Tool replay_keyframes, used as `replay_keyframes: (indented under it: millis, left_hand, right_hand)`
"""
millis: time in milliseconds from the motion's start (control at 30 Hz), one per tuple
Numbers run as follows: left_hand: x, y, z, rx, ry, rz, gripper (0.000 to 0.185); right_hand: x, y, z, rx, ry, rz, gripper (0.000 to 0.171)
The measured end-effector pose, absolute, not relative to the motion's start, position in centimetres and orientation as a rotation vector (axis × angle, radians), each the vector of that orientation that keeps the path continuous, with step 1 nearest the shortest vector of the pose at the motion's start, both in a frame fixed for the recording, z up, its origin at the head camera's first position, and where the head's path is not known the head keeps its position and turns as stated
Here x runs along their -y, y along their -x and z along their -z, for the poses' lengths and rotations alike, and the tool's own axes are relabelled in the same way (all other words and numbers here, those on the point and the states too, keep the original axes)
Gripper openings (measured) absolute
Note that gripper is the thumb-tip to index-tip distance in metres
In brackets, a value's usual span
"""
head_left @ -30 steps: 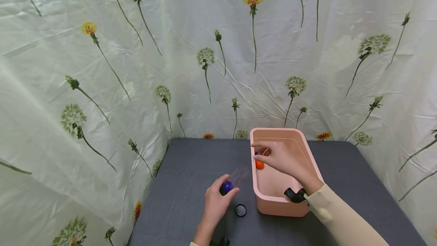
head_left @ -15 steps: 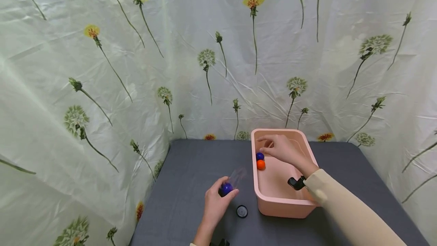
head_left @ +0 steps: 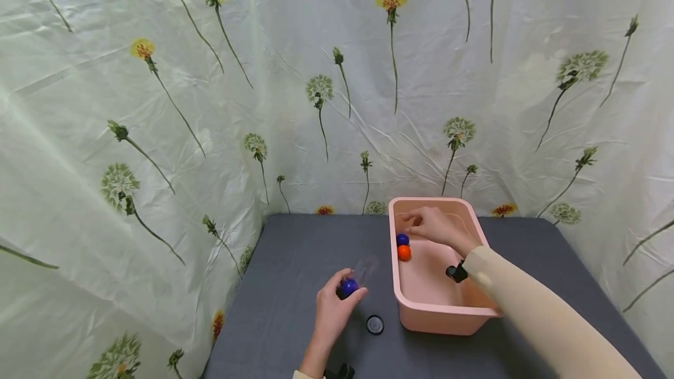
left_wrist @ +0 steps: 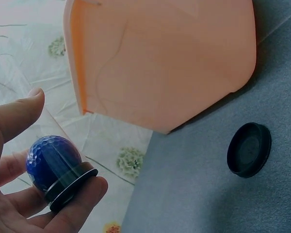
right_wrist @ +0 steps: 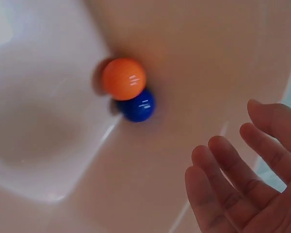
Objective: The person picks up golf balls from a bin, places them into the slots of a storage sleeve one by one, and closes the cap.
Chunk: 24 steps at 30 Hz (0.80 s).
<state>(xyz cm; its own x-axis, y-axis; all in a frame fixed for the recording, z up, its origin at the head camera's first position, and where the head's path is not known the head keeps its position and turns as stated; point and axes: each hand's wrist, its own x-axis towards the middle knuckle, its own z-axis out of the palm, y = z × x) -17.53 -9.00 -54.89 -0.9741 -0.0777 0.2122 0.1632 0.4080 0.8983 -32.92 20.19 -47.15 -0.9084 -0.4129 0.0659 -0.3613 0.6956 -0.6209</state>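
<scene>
Blue ball in pink bin, just beside right hand.

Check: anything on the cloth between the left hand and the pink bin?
Only a black cap on the grey cloth, between left hand and pink bin; head view shows it.

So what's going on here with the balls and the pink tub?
A person works at a grey table. The left hand holds a clear tube with a blue ball inside, near a black cap lying on the table. The right hand hovers open inside the pink tub, beside an orange ball touching another blue ball.
</scene>
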Motion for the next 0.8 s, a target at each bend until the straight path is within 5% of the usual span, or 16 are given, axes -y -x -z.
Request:
replay_keyframes:
  millis: [800]
  left_hand:
    - [8.4, 18.1, 55.0, 2.451, 0.091, 1.56, 0.047]
  right_hand:
    - [-20.0, 35.4, 53.0, -2.563, 0.511, 0.841, 0.031]
